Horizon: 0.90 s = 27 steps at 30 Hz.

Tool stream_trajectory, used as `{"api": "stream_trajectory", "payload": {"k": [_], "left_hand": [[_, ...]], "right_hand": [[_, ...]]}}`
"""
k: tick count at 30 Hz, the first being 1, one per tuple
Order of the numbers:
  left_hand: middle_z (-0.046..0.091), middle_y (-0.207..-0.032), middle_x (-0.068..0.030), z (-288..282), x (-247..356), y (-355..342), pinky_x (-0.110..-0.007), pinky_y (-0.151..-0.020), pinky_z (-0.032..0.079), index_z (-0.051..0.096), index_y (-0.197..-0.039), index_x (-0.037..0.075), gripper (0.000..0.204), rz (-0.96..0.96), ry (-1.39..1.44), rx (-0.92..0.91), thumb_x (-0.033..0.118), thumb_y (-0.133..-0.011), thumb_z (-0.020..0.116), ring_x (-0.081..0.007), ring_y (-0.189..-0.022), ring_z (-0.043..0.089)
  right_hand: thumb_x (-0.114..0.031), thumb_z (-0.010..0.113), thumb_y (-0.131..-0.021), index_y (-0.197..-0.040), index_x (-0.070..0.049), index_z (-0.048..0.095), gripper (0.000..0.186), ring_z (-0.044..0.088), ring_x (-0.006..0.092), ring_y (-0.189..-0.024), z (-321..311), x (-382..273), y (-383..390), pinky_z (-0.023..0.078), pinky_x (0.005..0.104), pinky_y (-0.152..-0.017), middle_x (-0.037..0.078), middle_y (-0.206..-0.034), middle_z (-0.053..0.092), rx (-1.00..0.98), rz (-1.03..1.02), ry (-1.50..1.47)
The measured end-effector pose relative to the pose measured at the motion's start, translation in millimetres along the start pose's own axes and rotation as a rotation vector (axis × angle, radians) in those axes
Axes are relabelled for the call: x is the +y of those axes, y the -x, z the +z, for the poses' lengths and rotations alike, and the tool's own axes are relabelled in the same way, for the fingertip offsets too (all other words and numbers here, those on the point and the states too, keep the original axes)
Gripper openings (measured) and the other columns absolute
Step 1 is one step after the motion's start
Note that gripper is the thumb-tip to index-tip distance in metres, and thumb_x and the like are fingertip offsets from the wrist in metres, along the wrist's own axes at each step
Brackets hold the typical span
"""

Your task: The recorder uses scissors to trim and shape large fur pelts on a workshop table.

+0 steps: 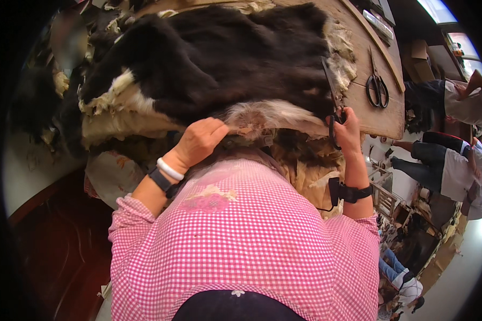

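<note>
A dark brown-black fur pelt (225, 59), with white patches and a pale underside, lies across the wooden table (385, 117). My left hand (198, 142) is closed on the pelt's near edge, fingers bent over it, beside a white-furred patch (273, 112). My right hand (345, 128) grips a large pair of scissors (332, 85) by the black handles, the blades pointing away from me along the pelt's right end. A second pair of black-handled scissors (378, 91) lies on the table to the right of the pelt.
More hides are heaped at left (43, 101) and below the table edge (305, 163). A pale sack (112, 176) is under the left side. A wooden strip (372, 32) lies at the table's right. Co-workers (460, 171) and a metal rack (383, 198) are off to the right.
</note>
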<state>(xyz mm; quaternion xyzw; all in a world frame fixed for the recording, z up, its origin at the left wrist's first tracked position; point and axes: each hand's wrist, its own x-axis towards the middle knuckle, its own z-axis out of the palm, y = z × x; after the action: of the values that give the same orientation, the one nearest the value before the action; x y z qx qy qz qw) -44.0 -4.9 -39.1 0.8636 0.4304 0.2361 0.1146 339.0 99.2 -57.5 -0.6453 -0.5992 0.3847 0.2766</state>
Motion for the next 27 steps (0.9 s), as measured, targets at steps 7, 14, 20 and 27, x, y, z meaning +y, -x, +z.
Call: {"api": "stream_trajectory", "payload": {"k": [7,14,20,27], "left_hand": [[0.058,-0.101,-0.0102,6,20,-22,-0.035,-0.081,0.051,0.061,-0.108,0.004,0.029,0.186,-0.18,0.073,0.005,-0.08,0.061,-0.0276,-0.095,0.059],[0.058,-0.089,-0.0076,8,9,-20,-0.031,-0.071,0.051,0.062,-0.099,0.003,0.024,0.111,-0.133,-0.005,0.003,-0.075,0.06,-0.0225,-0.081,0.059],[0.053,-0.077,-0.0063,-12,16,-5,-0.032,-0.06,0.046,0.06,-0.084,0.003,0.013,0.058,-0.065,0.008,0.0,-0.072,0.056,-0.0221,-0.067,0.053],[0.062,-0.1,-0.0108,1,32,-23,-0.033,-0.076,0.051,0.062,-0.099,-0.001,0.022,0.056,0.044,-0.021,0.001,-0.077,0.059,-0.0271,-0.09,0.061]], "right_hand": [[-0.012,0.078,-0.075,-0.089,-0.007,0.051,0.031,0.047,0.0045,-0.055,-3,-12,9,0.036,0.0209,-0.048,-0.003,-0.068,0.052,-0.055,0.225,-0.308],[-0.01,0.077,-0.074,-0.089,-0.009,0.05,0.03,0.045,0.0028,-0.053,-8,-12,20,0.034,0.0192,-0.046,-0.005,-0.068,0.051,-0.1,0.196,-0.388],[-0.009,0.077,-0.073,-0.085,-0.007,0.049,0.03,0.045,0.0035,-0.058,2,-4,51,0.035,0.0202,-0.049,-0.004,-0.07,0.05,-0.186,0.171,-0.305],[-0.014,0.08,-0.071,-0.085,-0.001,0.051,0.035,0.045,0.0101,-0.065,-5,-4,68,0.04,0.0243,-0.061,0.001,-0.069,0.051,-0.041,0.035,0.01]]}}
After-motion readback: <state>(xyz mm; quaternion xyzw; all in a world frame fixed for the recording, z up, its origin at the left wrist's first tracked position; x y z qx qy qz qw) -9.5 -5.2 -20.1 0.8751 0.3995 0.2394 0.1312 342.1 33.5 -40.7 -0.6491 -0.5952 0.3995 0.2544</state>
